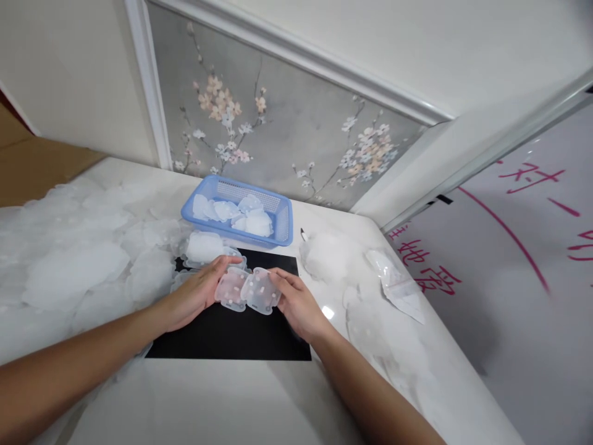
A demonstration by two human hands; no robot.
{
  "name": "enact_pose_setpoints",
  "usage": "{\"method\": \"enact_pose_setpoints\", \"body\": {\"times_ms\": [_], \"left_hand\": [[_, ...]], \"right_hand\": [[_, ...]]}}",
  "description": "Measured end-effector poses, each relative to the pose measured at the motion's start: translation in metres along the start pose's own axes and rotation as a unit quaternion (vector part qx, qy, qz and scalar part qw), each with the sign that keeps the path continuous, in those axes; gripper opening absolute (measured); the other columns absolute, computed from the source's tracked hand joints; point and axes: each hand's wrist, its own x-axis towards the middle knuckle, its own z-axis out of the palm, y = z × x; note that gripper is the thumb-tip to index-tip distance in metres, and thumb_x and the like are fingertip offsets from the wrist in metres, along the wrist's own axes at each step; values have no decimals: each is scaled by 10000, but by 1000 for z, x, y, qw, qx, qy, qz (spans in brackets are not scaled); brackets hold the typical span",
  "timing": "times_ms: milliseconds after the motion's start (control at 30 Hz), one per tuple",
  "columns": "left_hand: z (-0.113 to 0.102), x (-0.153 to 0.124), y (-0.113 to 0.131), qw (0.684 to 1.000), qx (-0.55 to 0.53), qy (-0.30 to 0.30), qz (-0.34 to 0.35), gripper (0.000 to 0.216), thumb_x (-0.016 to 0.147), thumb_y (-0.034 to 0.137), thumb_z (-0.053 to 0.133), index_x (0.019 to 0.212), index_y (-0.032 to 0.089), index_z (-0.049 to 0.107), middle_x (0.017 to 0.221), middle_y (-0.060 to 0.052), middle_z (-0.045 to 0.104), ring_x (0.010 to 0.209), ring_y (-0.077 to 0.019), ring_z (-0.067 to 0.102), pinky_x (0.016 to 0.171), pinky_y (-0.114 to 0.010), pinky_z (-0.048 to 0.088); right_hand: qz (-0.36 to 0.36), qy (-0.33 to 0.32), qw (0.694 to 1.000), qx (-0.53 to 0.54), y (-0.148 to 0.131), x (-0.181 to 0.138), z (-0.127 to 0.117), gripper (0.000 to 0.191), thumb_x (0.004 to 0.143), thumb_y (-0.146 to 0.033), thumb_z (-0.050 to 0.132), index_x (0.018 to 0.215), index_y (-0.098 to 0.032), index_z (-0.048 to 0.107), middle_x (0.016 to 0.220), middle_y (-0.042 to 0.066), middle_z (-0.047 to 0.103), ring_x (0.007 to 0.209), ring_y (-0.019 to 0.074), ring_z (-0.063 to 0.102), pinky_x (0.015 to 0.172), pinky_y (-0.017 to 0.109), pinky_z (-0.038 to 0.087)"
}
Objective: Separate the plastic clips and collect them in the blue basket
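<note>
Above a black mat [231, 340], both hands hold thin translucent plastic sheets with rounded, notched outlines and small holes. My left hand [199, 293] has its thumb and fingers closed on one translucent plastic piece [230, 289]. Pinched by its right edge, a second translucent piece [260, 292] is in my right hand [296, 304]. The two pieces overlap where they meet, and the skin colour shows through the left one. Just beyond my left hand, a small stack of similar pieces [204, 248] lies at the mat's far left corner.
Behind the mat stands a blue plastic basket [234, 236] with several pieces inside. A large spread of translucent pieces [69, 266] covers the table's left side. More pieces [328, 256], a pen [304, 235] and a clear bag [401, 284] lie right, beside a whiteboard [467, 346].
</note>
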Motion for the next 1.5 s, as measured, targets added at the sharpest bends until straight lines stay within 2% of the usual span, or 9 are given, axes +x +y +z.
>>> {"method": "enact_pose_setpoints", "body": {"times_ms": [300, 500, 600, 733, 900, 1067, 1200, 1333, 1500], "left_hand": [[2, 1, -2, 1000, 1, -6, 3, 593, 909, 681, 413, 1323, 260, 475, 1108, -79, 664, 1075, -252, 647, 979, -437, 467], [15, -4, -4, 981, 188, -18, 52, 537, 967, 591, 354, 1412, 290, 328, 1116, -72, 638, 1052, -237, 630, 943, -420, 471], [7, -2, 7, 918, 356, 41, 168, 342, 983, 429, 379, 1246, 243, 495, 987, -44, 613, 946, -229, 618, 921, -410, 467], [-18, 8, 14, 802, 522, 89, 275, 240, 935, 286, 440, 1078, 219, 621, 1076, -76, 567, 1035, -269, 571, 947, -439, 448], [-29, 19, 0, 755, 582, 81, 291, 273, 897, 365, 540, 1105, 223, 645, 1212, -127, 560, 1075, -327, 537, 950, -511, 433], [-22, 13, 8, 779, 534, 90, 317, 179, 871, 352, 553, 773, 225, 632, 980, -105, 660, 965, -301, 567, 912, -478, 438], [-13, 2, 17, 864, 400, 141, 270, 258, 912, 450, 515, 832, 217, 591, 881, -49, 683, 814, -233, 603, 732, -357, 464], [-9, 3, 12, 962, 200, 109, 148, 338, 886, 547, 559, 942, 215, 578, 815, -16, 699, 752, -191, 640, 671, -298, 465], [-11, 10, 13, 998, 7, 53, 24, 422, 853, 489, 644, 1189, 236, 603, 1088, -69, 742, 989, -241, 701, 765, -316, 543]], "right_hand": [[-22, 11, 999, -37, -3, -5, -8, 374, 749, -537, 741, 701, -215, 558, 1010, 68, 715, 833, 209, 631, 697, 311, 476], [-93, 29, 982, -163, -4, -8, -1, 208, 754, -327, 692, 749, -226, 510, 883, 26, 688, 811, 195, 619, 717, 307, 479], [-115, 105, 966, -205, -7, -1, -10, 89, 805, -288, 552, 878, -236, 555, 744, -23, 601, 638, 149, 538, 608, 269, 433], [-123, 76, 904, -402, -9, 13, -11, 159, 844, -372, 574, 882, -234, 643, 707, -8, 563, 622, 158, 519, 611, 294, 411], [-153, 55, 824, -543, -1, 33, 14, 236, 738, -365, 757, 918, -244, 664, 906, 29, 596, 699, 175, 568, 622, 305, 426], [-108, 22, 887, -447, -4, 41, 15, 144, 717, -168, 684, 655, -227, 568, 688, -25, 571, 604, 137, 521, 603, 275, 396], [-121, 12, 940, -319, -8, 28, -5, 119, 707, -161, 631, 792, -226, 581, 701, -43, 561, 617, 122, 514, 628, 268, 426], [-97, 3, 946, -309, -11, 10, -22, 237, 727, -177, 601, 959, -224, 617, 734, -40, 522, 635, 121, 514, 591, 253, 458], [-147, -15, 932, -330, -10, -1, -36, 327, 757, -125, 508, 1014, -239, 675, 1184, 70, 567, 729, 138, 614, 533, 267, 505]]}}
